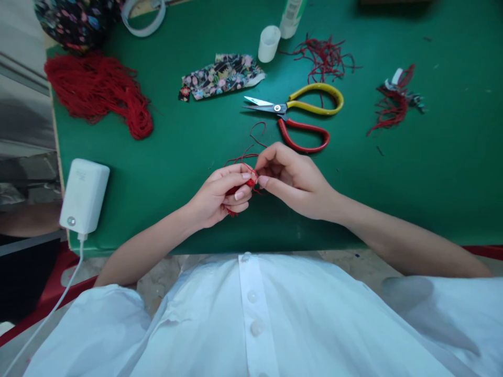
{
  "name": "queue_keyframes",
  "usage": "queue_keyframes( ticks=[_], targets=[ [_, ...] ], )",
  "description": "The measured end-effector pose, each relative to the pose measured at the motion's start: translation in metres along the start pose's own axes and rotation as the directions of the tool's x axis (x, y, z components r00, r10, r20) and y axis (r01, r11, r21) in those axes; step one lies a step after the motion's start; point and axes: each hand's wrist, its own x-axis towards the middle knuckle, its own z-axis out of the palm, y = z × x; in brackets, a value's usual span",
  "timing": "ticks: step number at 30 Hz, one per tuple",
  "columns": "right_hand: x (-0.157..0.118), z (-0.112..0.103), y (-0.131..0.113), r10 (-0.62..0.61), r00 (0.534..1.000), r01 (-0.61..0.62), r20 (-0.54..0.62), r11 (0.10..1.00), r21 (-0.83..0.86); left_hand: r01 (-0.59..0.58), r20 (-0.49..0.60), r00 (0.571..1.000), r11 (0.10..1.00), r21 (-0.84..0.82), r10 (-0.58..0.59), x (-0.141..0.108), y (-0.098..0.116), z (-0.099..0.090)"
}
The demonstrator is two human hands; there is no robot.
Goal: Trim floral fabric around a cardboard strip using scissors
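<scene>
My left hand (222, 193) is closed around a small bundle of red yarn (232, 212), whose cut ends poke out below the fingers. Red strands loop over its thumb and index finger, and loose thread (240, 158) trails onto the table behind. Thumb and index finger of my right hand (296, 180) are pinched together at the bundle's tip, touching the thread there; the exact grip is too small to make out. Just beyond the right hand lie scissors (280, 108) with one yellow and one red handle, blades apart, pointing left.
On the green table (188, 141) are a red yarn skein (98, 89), floral fabric (223, 77), a white cap (269, 44), a glue stick (291, 20), red thread scraps (324, 58) and a scrap pile (395, 102). A cabled white power bank (85, 195) sits at the left edge.
</scene>
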Motion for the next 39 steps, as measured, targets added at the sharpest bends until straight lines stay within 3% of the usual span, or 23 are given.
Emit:
queue_keyframes(
  ticks=[8,16,26,39],
  targets=[
    [0.0014,-0.0039,-0.0038,-0.162,0.986,0.154,-0.025,0.968,-0.200,-0.023,-0.036,0.999,1.000,0.013,0.023,0.0000,0.0006,0.0013],
    [0.0007,-0.0032,-0.0027,-0.116,0.988,0.087,-0.100,0.963,-0.255,-0.038,-0.040,0.998,0.999,0.026,0.039,-0.0005,0.0015,0.0026],
    [-0.0015,-0.0037,-0.0020,-0.185,0.978,0.130,-0.100,0.906,-0.403,-0.080,-0.084,0.992,0.988,0.131,0.092,0.0003,-0.0009,0.0043],
    [-0.0009,-0.0036,-0.0023,-0.197,0.972,0.126,-0.125,0.895,-0.427,-0.103,-0.097,0.987,0.971,0.215,0.127,-0.0008,-0.0009,0.0057]
  ],
)
